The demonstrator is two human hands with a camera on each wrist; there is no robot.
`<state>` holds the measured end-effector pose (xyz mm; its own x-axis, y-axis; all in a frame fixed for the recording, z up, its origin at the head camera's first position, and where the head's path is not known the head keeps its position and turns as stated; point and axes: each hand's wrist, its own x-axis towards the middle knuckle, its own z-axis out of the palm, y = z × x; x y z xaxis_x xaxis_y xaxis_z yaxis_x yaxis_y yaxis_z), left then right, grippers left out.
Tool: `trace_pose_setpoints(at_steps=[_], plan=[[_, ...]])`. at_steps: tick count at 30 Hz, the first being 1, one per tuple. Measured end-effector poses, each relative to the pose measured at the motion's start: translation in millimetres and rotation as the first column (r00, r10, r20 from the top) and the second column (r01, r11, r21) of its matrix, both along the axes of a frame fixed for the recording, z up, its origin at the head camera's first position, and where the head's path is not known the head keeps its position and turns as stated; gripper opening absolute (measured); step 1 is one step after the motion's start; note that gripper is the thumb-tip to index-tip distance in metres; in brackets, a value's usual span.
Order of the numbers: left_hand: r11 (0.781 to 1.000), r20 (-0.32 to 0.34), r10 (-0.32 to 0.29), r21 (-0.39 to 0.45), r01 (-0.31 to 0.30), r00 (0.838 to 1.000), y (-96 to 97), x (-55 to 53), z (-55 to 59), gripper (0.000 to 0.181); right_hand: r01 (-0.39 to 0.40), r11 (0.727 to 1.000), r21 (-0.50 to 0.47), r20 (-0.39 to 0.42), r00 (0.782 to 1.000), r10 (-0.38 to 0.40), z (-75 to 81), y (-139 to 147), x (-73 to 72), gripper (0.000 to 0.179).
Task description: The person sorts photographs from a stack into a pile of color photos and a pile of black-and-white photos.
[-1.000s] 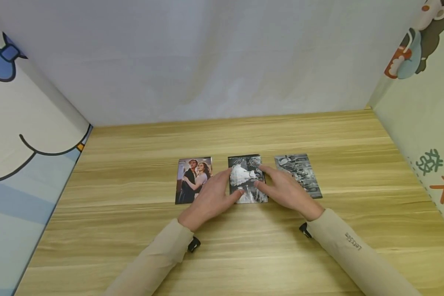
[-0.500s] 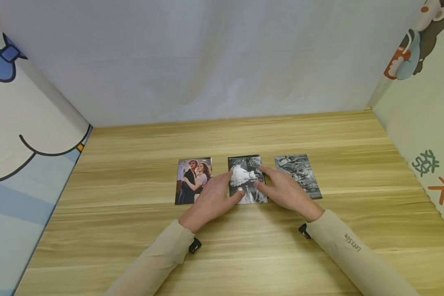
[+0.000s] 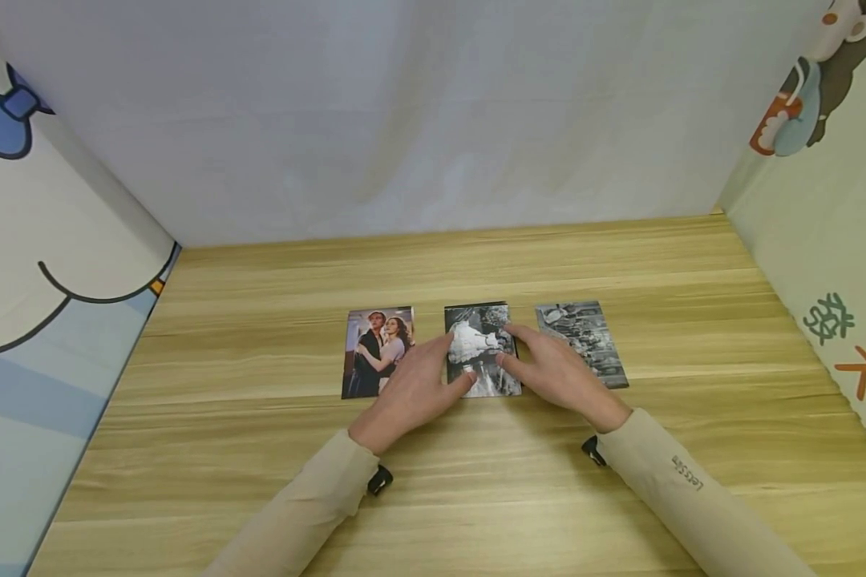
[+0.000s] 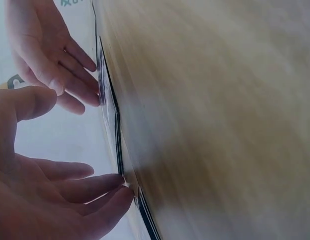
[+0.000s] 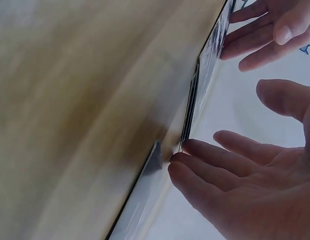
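The photo stack [image 3: 483, 353] is lying flat on the tabletop [image 3: 476, 489], between a colour photo [image 3: 372, 351] at nine o'clock and a grey photo [image 3: 584, 340] at three. The left hand [image 3: 414, 386] and right hand [image 3: 559, 369] are flanking it, fingers extended, not clamping, tips seemingly touching its edges. Uneven pressing would likely be sliding its layers out of line; fingers straying outward could be knocking a neighbouring photo askew.

The colour photo [image 3: 375, 353] — lower right corner behind the left hand [image 3: 420, 386]; both sleeves [image 3: 299, 501] — cut off below.
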<state>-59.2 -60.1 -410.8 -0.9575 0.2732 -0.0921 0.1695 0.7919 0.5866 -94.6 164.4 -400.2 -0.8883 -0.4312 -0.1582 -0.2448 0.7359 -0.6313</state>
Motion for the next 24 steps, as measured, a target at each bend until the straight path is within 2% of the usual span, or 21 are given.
trace_pose_setpoints(at_steps=[7, 14, 24], plan=[[1.0, 0.013, -0.002, -0.01, 0.002, 1.0, 0.8, 0.8, 0.9, 0.077, -0.002, 1.0, 0.0, -0.009, 1.0, 0.002, -0.1, 0.3, 0.5, 0.063], [1.0, 0.004, 0.0, 0.021, 0.0, 1.0, 1.0, 2.4, -0.2, 0.075, 0.012, 1.0, -0.016, -0.014, 1.0, -0.012, 1.5, 1.0, 2.8, 0.064], [0.994, 0.007, 0.06, 0.095, -0.06, 0.998, 1.2, 5.4, -0.1, 0.073, 0.027, 0.998, -0.062, -0.058, 0.998, -0.03, 4.9, 2.6, 5.8, 0.061]])
